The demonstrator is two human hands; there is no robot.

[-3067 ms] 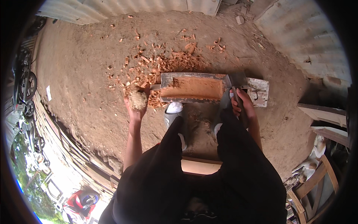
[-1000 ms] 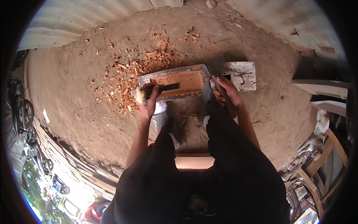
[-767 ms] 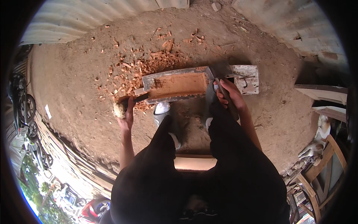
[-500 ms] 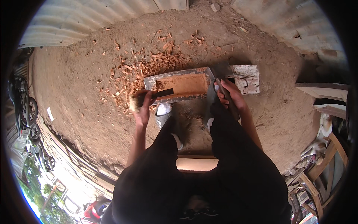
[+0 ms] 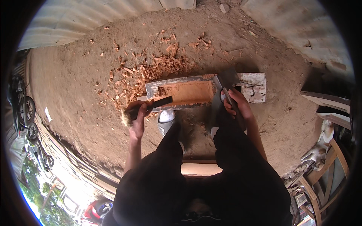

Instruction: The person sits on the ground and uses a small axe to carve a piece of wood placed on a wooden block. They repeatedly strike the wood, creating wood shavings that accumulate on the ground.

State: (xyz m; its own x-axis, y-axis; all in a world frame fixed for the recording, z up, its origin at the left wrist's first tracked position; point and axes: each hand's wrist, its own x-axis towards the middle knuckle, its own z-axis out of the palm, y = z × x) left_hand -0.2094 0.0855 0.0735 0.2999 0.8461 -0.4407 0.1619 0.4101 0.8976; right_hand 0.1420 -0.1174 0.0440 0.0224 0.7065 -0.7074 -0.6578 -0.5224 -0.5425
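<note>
My left hand (image 5: 137,116) is closed around a dark flat-bladed tool (image 5: 162,102) with a pale, frayed end (image 5: 127,118); its blade reaches over the left end of a wooden trough (image 5: 190,91) with weathered grey rims and a carved orange interior. My right hand (image 5: 237,103) grips the dark handle of a tool whose broad dark head (image 5: 228,78) lies at the trough’s right end. Beside it is a weathered white board (image 5: 252,86). My shoes, one visible as a grey-and-white shape (image 5: 166,120), are under the near side.
Wood shavings (image 5: 169,64) lie on the dirt floor (image 5: 75,75). Corrugated sheets (image 5: 68,22) border the far side, motorbikes (image 5: 28,113) the left. At right are boards (image 5: 326,100), a lying dog (image 5: 318,154) and a wooden frame (image 5: 335,165).
My left hand with its tool has swung in and out along the trough’s left end and now sits slightly left of where it was half a second ago. My right hand keeps its grip.
</note>
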